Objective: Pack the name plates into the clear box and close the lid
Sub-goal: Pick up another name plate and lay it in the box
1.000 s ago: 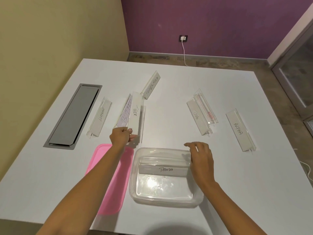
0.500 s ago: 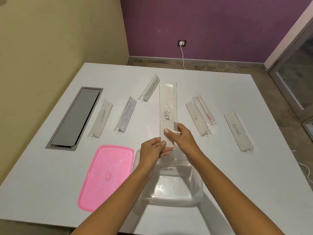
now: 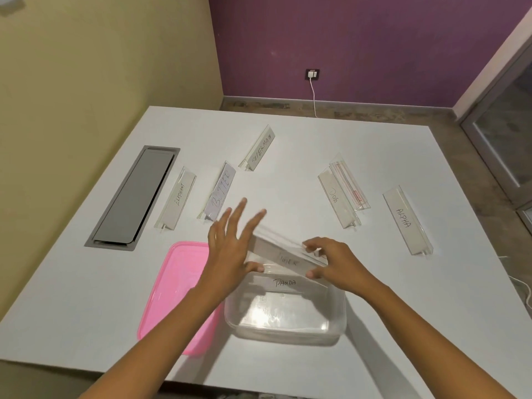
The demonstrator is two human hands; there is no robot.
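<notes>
The clear box sits at the table's near edge with the PANDA plate lying inside along its far wall. Just above the box's far rim the TIGER plate is held crosswise. My right hand pinches its right end. My left hand presses its left end with the palm and thumb, fingers spread. The pink lid lies flat left of the box. On the table lie the ELEPHANT, BUTTER, SUPERMAN, DOG and ALPHA plates.
A grey cable hatch is set into the table at the left. A clear plate with a red label lies against the DOG plate. The table's near edge runs just below the box.
The TIGER plate was lifted off the table by my left hand, taken in both hands, turned from lengthwise to crosswise and lowered to the box's far rim.
</notes>
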